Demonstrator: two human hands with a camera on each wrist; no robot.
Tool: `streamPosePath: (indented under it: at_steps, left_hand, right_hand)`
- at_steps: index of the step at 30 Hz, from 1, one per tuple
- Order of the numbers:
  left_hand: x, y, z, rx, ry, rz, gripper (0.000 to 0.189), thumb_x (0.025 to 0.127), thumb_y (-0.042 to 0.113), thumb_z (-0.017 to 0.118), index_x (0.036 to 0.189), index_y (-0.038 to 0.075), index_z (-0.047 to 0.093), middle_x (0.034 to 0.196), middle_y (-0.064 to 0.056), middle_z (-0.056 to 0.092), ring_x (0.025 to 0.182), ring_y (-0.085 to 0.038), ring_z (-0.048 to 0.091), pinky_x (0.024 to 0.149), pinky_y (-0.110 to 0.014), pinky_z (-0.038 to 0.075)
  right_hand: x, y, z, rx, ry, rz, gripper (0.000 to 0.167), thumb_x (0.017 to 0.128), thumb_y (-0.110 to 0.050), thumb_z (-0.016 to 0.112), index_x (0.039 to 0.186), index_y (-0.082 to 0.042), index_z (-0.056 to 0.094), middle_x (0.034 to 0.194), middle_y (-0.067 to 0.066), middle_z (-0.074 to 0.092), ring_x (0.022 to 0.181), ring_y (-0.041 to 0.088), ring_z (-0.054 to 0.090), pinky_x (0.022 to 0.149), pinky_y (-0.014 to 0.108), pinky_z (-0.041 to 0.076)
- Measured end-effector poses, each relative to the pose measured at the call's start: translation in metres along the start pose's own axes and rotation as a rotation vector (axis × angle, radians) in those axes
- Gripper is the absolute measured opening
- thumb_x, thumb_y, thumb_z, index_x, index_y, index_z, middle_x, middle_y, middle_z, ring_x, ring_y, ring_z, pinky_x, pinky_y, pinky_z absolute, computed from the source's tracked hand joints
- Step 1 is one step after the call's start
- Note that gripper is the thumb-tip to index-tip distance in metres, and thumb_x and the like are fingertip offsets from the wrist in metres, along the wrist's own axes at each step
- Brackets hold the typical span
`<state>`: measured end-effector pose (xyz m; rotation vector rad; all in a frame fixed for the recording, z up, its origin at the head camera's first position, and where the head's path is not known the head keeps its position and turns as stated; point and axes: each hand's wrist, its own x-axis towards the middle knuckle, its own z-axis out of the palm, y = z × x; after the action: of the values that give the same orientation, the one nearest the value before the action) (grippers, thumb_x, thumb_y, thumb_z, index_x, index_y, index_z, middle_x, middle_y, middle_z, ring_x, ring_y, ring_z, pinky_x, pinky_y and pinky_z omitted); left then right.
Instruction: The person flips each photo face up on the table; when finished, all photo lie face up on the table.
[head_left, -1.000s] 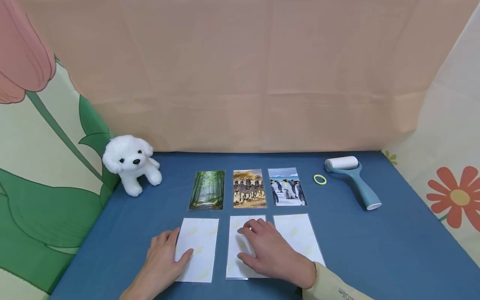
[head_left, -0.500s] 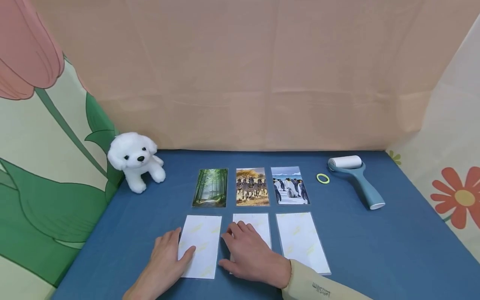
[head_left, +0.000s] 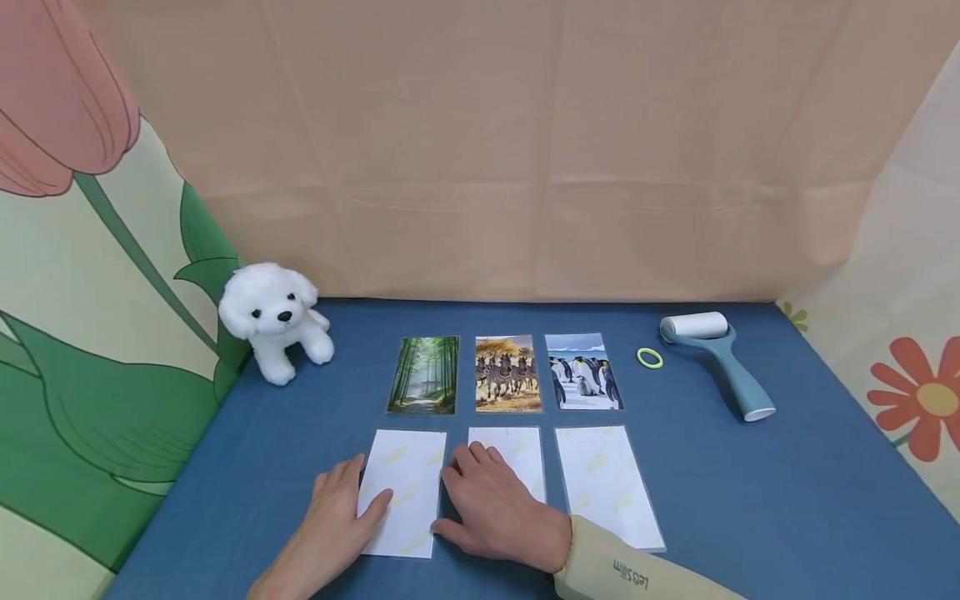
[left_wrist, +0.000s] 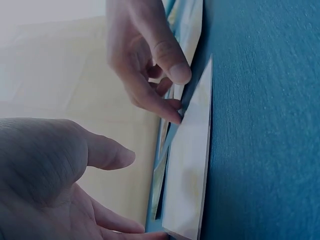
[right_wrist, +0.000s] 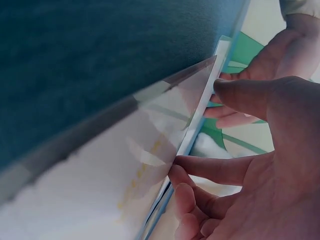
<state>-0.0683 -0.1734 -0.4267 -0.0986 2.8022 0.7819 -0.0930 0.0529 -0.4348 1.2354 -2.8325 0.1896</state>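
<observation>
Blue tabletop (head_left: pixel 765 508) lay beneath both hands. Left hand (head_left: pixel 330 512), fingers relaxed, thumb spread wide, rested at left edge of left white card (head_left: pixel 403 496); right hand (head_left: pixel 491 504), thumb and forefinger well apart, met its right edge. Likely risk: uneven sideways push from either hand could skew left white card or buckle its thin edge. Right hand hid much of middle white card (head_left: pixel 527 457); whether bent fingertips also touched it, hard to tell.
</observation>
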Motion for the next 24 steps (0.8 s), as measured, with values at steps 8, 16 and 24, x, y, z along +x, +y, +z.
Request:
streamPosePath:
  at_steps: [8, 16, 24]
  left_hand:
    - [-0.004, -0.001, -0.004, -0.111, 0.026, 0.005, 0.066, 0.1, 0.029, 0.063, 0.141, -0.018, 0.042, 0.134, -0.031, 0.053, 0.127, -0.05, 0.043, 0.102, -0.062, 0.038]
    - [-0.006, 0.003, -0.015, -0.307, 0.089, -0.062, 0.059, 0.102, 0.022, 0.059, 0.144, -0.014, 0.04, 0.131, -0.025, 0.056, 0.112, -0.036, 0.058, 0.091, -0.052, 0.048]
    - [-0.005, 0.013, -0.027, -0.58, 0.1, -0.091, 0.053, 0.106, 0.016, 0.05, 0.151, -0.006, 0.033, 0.131, -0.023, 0.054, 0.112, -0.031, 0.06, 0.085, -0.042, 0.052]
  right_hand:
    - [0.0, 0.001, 0.0, 0.026, -0.019, 0.0, 0.047, 0.09, -0.057, 0.071, 0.11, -0.014, 0.072, 0.099, -0.001, 0.054, 0.083, 0.012, 0.039, 0.073, 0.028, 0.035]
    - [0.0, 0.003, -0.001, 0.043, -0.016, -0.011, 0.044, 0.093, -0.054, 0.068, 0.108, -0.013, 0.072, 0.098, -0.001, 0.051, 0.081, 0.013, 0.036, 0.072, 0.028, 0.032]
    - [0.0, 0.008, -0.004, 0.129, -0.048, 0.024, 0.045, 0.099, -0.051, 0.062, 0.121, -0.013, 0.071, 0.104, -0.001, 0.051, 0.087, 0.013, 0.037, 0.076, 0.03, 0.033]
